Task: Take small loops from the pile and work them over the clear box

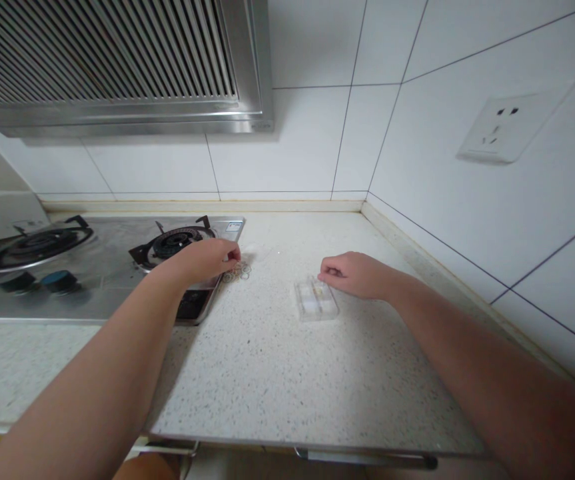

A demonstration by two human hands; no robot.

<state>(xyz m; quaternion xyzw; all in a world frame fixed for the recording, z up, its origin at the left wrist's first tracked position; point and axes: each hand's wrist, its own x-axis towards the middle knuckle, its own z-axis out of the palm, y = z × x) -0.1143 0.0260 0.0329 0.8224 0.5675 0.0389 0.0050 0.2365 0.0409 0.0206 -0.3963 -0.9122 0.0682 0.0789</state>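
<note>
A small tangled pile of thin pale loops [238, 271] lies on the counter beside the stove's right edge. The fingers of my left hand [212, 259] are pinched together right at this pile; whether a loop is between them is too small to see. To the right stands a clear plastic box [316, 300] with divided compartments and a few tiny bits inside. My right hand [352, 275] is closed, its fingertips over the box's far right corner. What those fingers hold, if anything, is hidden.
A gas stove [112, 300] with two burners and knobs takes up the left of the speckled counter [267, 387]. Above it hangs a steel range hood [167, 120]. A white tiled wall with a power socket [500, 127] rises on the right.
</note>
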